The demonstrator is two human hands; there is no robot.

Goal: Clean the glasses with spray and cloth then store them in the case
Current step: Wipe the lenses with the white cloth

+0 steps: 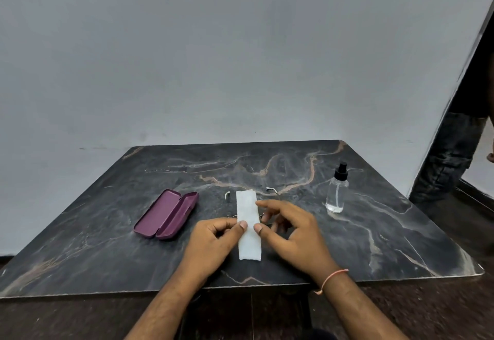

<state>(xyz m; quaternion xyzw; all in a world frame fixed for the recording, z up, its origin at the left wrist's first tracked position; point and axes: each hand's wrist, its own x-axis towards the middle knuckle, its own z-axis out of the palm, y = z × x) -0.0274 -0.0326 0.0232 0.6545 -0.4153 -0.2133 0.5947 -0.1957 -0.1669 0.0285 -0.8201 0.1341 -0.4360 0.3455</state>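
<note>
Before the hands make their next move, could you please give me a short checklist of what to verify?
1. Case open, lying flat: ok.
2. Spray bottle upright, within reach at right: ok.
3. Cloth pinched by left hand and right hand: ok.
4. Glasses on the table under the cloth, temple tips showing: ok.
5. Lenses sprayed or clean: cannot tell.
6. Liquid left in bottle: ok, a little.

Desk [374,246]: dark marble-patterned top, pale and tan veining, rounded corners. On it: open purple case [167,214], left of centre; clear spray bottle [337,188] with black pump, upright, right; thin-framed glasses [271,191] at centre, largely covered by a folded white cloth [248,222].
</note>
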